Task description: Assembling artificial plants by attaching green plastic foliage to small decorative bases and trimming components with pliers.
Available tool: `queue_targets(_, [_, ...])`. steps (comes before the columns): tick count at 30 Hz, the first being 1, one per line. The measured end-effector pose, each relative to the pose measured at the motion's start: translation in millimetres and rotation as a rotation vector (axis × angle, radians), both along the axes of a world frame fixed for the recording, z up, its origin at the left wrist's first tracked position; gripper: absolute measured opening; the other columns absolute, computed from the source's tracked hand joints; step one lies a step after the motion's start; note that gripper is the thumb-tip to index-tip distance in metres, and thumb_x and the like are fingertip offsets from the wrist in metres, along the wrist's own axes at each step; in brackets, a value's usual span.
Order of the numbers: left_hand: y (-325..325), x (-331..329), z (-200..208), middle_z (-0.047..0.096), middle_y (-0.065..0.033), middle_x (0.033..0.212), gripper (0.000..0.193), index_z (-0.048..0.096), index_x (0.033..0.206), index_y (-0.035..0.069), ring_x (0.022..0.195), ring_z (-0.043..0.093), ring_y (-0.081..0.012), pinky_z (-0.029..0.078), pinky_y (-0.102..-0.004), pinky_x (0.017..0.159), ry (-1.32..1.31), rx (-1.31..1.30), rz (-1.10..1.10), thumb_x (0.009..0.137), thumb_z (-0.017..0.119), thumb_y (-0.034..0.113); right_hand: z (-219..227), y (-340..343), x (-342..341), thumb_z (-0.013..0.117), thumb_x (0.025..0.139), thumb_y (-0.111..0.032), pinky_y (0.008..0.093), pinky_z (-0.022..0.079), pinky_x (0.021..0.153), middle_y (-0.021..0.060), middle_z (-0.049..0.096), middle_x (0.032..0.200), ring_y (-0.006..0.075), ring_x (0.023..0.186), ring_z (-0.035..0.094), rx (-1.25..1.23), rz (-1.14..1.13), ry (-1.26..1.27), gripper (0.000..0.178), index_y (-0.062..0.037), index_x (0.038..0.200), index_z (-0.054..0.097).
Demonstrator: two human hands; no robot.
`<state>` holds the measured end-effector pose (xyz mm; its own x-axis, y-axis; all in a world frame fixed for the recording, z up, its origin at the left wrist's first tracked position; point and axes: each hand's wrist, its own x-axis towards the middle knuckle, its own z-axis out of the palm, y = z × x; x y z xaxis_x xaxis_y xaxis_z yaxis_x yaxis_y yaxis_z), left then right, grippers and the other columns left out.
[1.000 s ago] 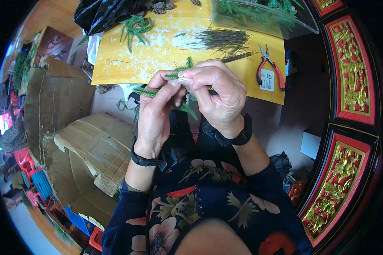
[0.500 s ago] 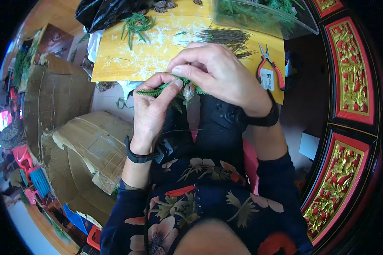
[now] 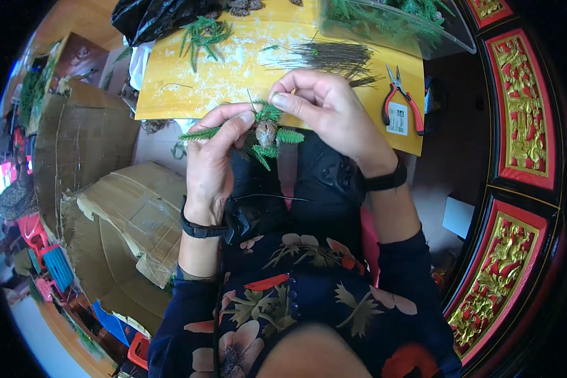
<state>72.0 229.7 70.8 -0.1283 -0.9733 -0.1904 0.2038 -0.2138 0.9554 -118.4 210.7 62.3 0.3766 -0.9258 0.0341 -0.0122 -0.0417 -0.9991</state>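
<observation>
You held a small brown pine cone (image 3: 266,132) ringed with short green artificial fir sprigs (image 3: 272,114) between both hands, just in front of the near edge of the yellow desk (image 3: 233,75). Your left hand (image 3: 211,167) was closed around the bundle from the left of the cone, thumb and forefinger pinched on the sprigs at its top, and one longer sprig (image 3: 198,134) stuck out leftward past your knuckles. Your right hand (image 3: 334,113) came in from the right of the cone, its thumb and forefinger pinched shut on the sprig tips at the top of the cone, touching your left fingertips. A thin wire (image 3: 250,99) stood up from the bundle just above the cone.

Beyond the cone, on the desk, lay a bundle of dark thin wires (image 3: 334,55), up and to the right. Further right of the cone, near the desk's right edge, lay red-handled pliers (image 3: 402,101) beside a small white tag (image 3: 397,118). Up and left of the cone lay a loose cluster of green sprigs (image 3: 201,33), and beyond that a black plastic bag (image 3: 164,16). A clear plastic box of green sprigs (image 3: 390,25) sat at the far right corner of the desk.

Left of the cone and below the desk level lay flattened cardboard boxes (image 3: 126,214). Each of your wrists carried a black band, the left one (image 3: 198,230) nearer the cardboard.
</observation>
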Motion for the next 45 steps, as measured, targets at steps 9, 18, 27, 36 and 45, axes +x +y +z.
queue_targets(9, [-3.8,-1.9,-3.5,0.061,0.0011,0.083,0.017,0.066,0.098,-0.001,0.069,0.042,-0.005,0.033,-0.0194,0.063,0.196,0.138,-0.021,0.086,0.062,0.01,-1.4,25.4,7.5,0.077,0.074,-0.007,0.0216,0.04,0.058,-0.0003,0.058,0.089,0.0071,0.067,0.052,-0.419,-0.106,0.098,0.042,-0.0037,0.11,0.056])
queue_targets(18, [-4.8,0.4,-2.8,0.064,-0.0031,0.094,0.017,0.065,0.1,-0.002,0.07,0.043,-0.0048,0.034,-0.0189,0.062,0.28,0.159,0.007,0.087,0.06,0.009,-14.3,35.2,19.3,0.081,0.068,-0.007,0.0226,0.046,0.06,0.0059,0.062,0.101,0.0118,0.071,0.059,-0.599,-0.275,0.117,0.049,-0.0049,0.111,0.057])
queue_targets(27, [-4.6,-3.1,-0.5,0.064,-0.0038,0.096,0.019,0.064,0.103,-0.003,0.072,0.045,-0.0054,0.036,-0.019,0.063,0.285,0.171,0.017,0.089,0.06,0.009,-17.8,34.7,20.8,0.079,0.067,-0.003,0.0261,0.05,0.063,0.0125,0.06,0.108,0.0172,0.073,0.061,-0.719,-0.307,0.189,0.042,-0.004,0.104,0.062])
queue_targets(36, [-5.4,-4.2,-1.7,0.064,-0.0033,0.093,0.019,0.064,0.103,-0.004,0.072,0.047,-0.005,0.036,-0.0181,0.062,0.305,0.17,0.003,0.089,0.06,0.009,-16.7,35.5,16.9,0.074,0.066,-0.001,0.0323,0.051,0.068,0.0124,0.06,0.109,0.0254,0.082,0.062,-1.01,-0.388,0.443,0.045,-0.0062,0.11,0.065])
queue_targets(45, [4.4,-9.1,-3.1,0.063,0.0016,0.082,0.016,0.068,0.099,0.001,0.068,0.046,-0.0024,0.033,-0.0169,0.062,0.029,-0.054,0.004,0.087,0.064,0.01,-18.0,37.3,12.6,0.072,0.07,-0.001,0.0323,0.051,0.072,0.013,0.06,0.108,0.0248,0.085,0.063,-0.992,-0.358,0.401,0.039,-0.0051,0.109,0.065])
